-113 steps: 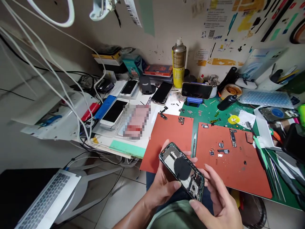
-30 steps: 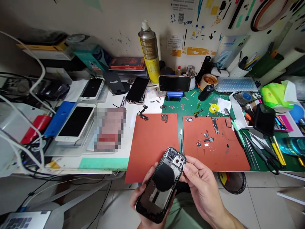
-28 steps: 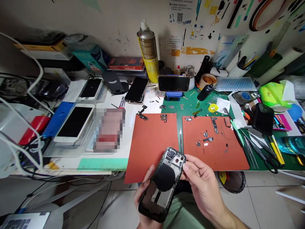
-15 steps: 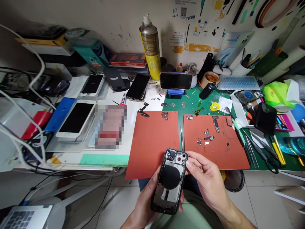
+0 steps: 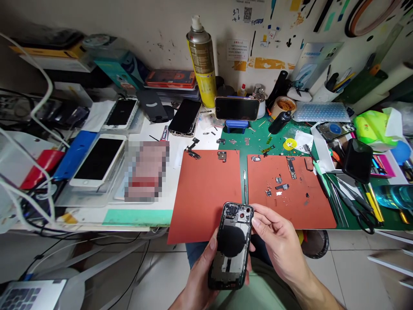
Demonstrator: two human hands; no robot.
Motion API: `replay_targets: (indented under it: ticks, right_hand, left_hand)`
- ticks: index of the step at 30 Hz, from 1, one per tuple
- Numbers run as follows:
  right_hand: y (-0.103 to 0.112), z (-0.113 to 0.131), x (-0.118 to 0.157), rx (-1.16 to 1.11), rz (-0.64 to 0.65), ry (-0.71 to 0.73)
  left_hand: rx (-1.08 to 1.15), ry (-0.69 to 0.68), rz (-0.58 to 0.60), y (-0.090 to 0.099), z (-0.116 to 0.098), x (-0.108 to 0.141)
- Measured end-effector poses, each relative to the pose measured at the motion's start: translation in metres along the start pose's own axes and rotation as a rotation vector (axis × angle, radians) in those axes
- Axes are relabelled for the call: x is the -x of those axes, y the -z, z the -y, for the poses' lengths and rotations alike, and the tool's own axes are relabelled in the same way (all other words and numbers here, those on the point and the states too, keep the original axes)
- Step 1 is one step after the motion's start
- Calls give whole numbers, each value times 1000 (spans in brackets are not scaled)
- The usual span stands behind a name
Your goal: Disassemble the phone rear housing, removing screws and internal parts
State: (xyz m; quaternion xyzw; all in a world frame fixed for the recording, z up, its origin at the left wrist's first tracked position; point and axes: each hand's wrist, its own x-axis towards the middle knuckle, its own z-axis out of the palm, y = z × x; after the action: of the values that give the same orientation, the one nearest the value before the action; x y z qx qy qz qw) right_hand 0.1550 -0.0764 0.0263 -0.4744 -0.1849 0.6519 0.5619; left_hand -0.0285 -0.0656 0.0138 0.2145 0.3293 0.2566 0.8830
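An opened phone housing (image 5: pixel 231 245), its inside facing up with a black round pad in the middle, is held over my lap. My left hand (image 5: pixel 206 262) wraps its left side and underside, thumb on the edge. At the top right edge, near the camera opening, my right hand (image 5: pixel 274 234) pinches the frame between thumb and fingers. Whether a small part sits in that pinch is hidden. Just beyond lie two reddish-brown mats, the left mat (image 5: pixel 206 189) and the right mat (image 5: pixel 309 211), with a metal pry tool (image 5: pixel 245 187) between them.
Small phone parts, among them a narrow logic board (image 5: pixel 291 167), lie on the right mat. Tweezers and scissors (image 5: pixel 361 215) are at the right. A spray can (image 5: pixel 202 64) and a propped phone (image 5: pixel 237 108) stand behind. A white phone (image 5: pixel 98 161) lies left.
The housing has shifted slightly right in my left hand's grip and turned a little more upright. My right hand stays at its top right edge. The camera view has moved slightly.
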Motion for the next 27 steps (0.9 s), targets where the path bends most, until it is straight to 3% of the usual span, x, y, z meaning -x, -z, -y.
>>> replay_targets:
  ticks: [6, 12, 27]
  right_hand:
    - [1, 0, 1, 61, -46, 2]
    - [1, -1, 0, 18, 21, 29]
    - [5, -4, 3, 55, 6, 39]
  left_hand:
    - [64, 39, 17, -2, 1, -1]
    - [71, -6, 22, -4, 2, -2]
    - [147, -34, 66, 3, 11, -8]
